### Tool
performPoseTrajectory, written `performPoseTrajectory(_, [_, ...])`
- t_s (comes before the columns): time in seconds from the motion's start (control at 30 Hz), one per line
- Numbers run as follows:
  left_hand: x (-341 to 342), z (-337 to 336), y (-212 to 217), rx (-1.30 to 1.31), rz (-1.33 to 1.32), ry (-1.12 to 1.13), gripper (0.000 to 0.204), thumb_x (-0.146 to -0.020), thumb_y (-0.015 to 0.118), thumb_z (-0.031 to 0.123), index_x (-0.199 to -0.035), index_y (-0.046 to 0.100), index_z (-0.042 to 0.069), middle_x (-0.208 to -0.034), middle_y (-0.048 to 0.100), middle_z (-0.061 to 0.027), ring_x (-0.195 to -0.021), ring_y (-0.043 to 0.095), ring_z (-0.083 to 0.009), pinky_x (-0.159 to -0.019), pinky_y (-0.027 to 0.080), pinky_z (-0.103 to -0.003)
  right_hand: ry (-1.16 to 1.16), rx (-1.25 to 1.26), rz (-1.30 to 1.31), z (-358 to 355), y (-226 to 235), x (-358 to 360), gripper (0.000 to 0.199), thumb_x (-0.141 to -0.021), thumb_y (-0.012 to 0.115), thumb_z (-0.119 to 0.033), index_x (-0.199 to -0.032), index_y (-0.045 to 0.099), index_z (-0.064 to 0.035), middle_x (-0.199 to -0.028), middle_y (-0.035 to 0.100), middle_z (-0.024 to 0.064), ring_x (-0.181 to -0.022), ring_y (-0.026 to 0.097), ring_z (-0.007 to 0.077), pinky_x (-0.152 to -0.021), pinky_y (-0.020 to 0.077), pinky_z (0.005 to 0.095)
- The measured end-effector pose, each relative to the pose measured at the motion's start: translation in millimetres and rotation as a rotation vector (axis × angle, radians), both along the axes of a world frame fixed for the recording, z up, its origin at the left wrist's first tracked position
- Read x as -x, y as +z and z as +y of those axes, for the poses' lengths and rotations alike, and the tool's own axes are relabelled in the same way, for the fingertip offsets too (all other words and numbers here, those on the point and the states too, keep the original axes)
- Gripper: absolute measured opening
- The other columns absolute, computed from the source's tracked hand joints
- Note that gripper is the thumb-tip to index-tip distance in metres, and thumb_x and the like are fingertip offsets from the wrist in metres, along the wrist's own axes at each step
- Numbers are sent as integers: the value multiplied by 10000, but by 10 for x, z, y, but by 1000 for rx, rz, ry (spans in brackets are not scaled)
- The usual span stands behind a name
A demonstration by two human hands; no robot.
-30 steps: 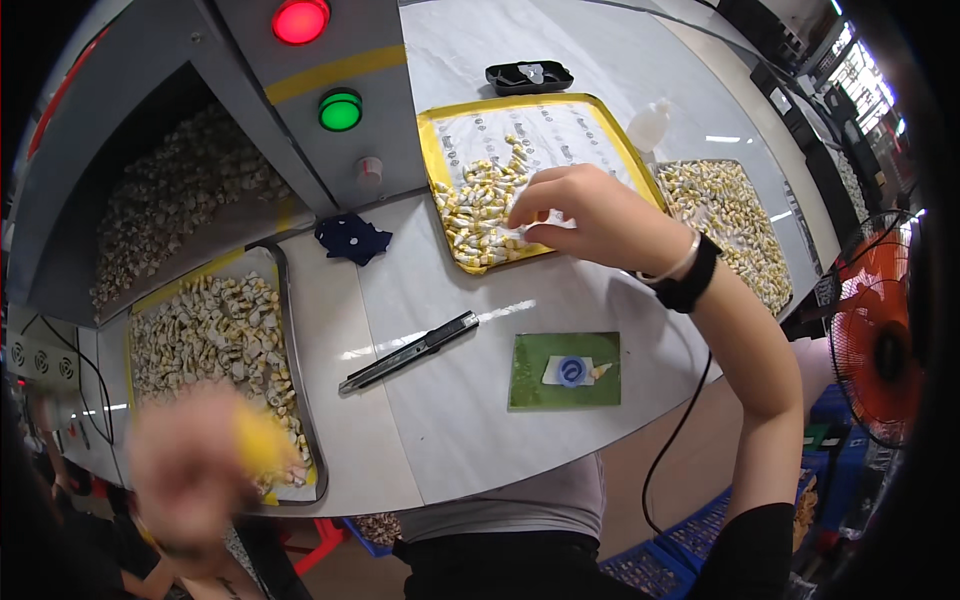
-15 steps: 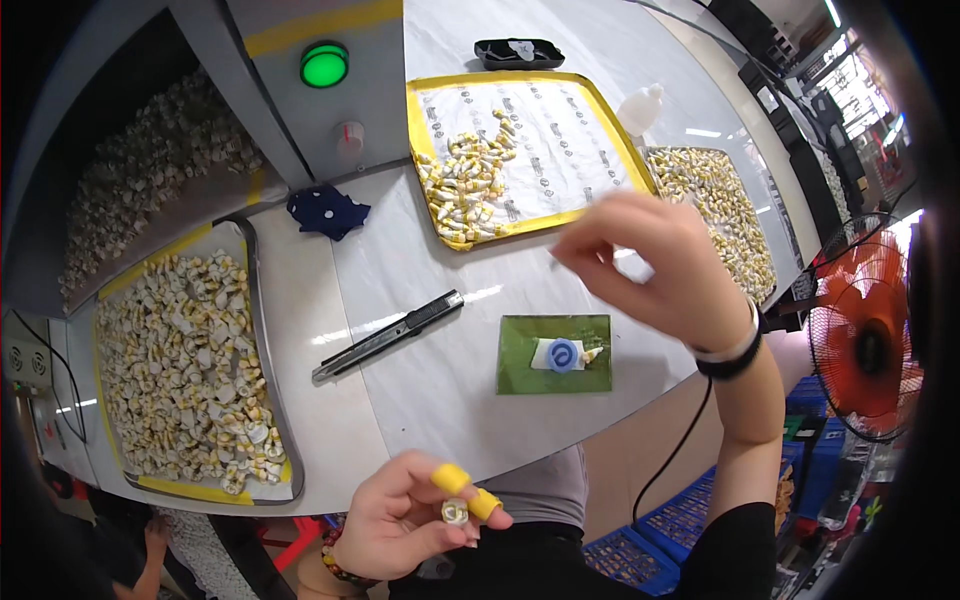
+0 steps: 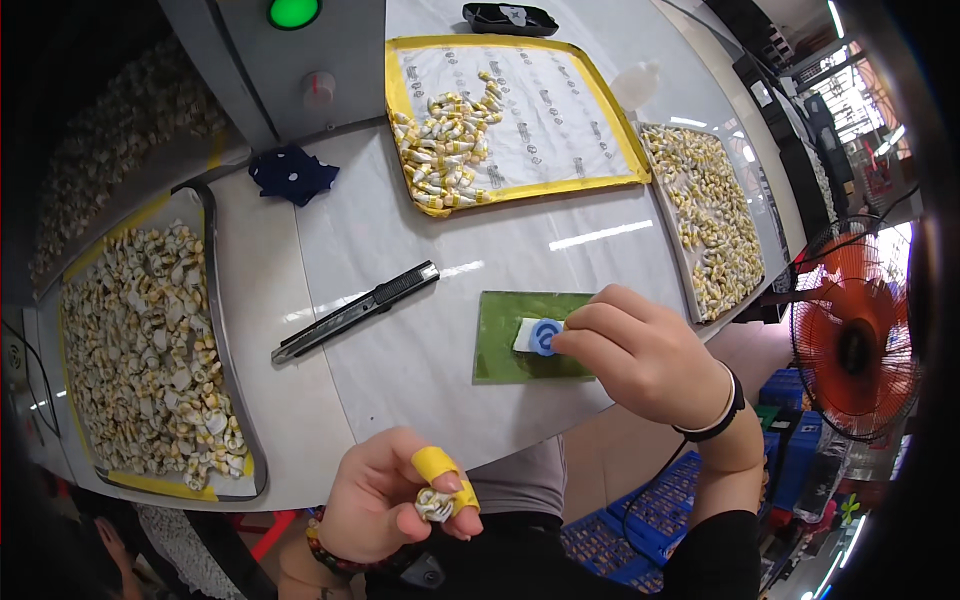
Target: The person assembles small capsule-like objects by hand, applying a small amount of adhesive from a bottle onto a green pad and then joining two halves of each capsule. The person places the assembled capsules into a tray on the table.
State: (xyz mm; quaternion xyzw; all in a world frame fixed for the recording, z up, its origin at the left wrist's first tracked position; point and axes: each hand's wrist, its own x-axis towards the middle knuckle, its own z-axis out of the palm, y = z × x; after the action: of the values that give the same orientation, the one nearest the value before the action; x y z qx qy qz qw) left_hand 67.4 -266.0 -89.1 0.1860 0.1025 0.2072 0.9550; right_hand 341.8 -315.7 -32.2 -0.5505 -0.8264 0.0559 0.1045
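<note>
Pinching a small white-and-yellow wound part [image 3: 436,503] between yellow-taped fingertips, the left hand [image 3: 385,495] hovers below the white worktop [image 3: 400,350] edge, while the right hand [image 3: 640,355], grip clenched on nothing visible, touches a white-and-blue pad [image 3: 538,337] on the green mat [image 3: 505,340].

A factory workstation: trays [image 3: 235,400] heaped with small wound parts on a white counter [image 3: 420,370], beside a machine panel's green lamp [image 3: 294,11].
</note>
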Motion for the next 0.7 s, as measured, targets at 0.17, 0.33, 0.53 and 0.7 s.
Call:
performPoseTrajectory(0.17, [-32, -6, 5, 24, 7, -63, 507, -845, 757, 327, -1144, 534, -16, -970, 679, -192, -898, 674, -222, -816, 555, -332, 36, 41, -43, 40, 30, 16, 261, -684, 632, -19, -945, 642, -10, -883, 609, 80, -798, 602, 240, -681, 528, 328])
performPoseTrajectory(0.33, [-129, -40, 50, 26, 64, -29, 456, -824, 778, 322, -1057, 548, 4, -879, 666, -170, -803, 652, -253, -719, 540, -349, 44, -92, 95, 32, 135, 47, 207, -684, 655, -33, -889, 666, -5, -836, 620, 78, -732, 613, 230, -620, 526, 313])
performPoseTrajectory(0.53, [-181, 41, 66, 93, -8, -199, 382, -924, 683, 256, -1165, 550, -9, -1028, 666, -126, -934, 654, -167, -833, 533, -300, 247, -240, 618, 40, 286, 318, 151, -766, 670, 3, -903, 688, 62, -854, 649, 144, -688, 629, 227, -610, 538, 295])
performPoseTrajectory(0.7, [-167, 40, 44, 153, -24, -255, 327, -938, 664, 246, -1100, 548, -13, -975, 675, -120, -880, 666, -149, -796, 543, -283, 206, -226, 608, 72, 278, 398, 144, -706, 749, -46, -849, 742, -27, -844, 704, 80, -687, 643, 182, -582, 519, 241])
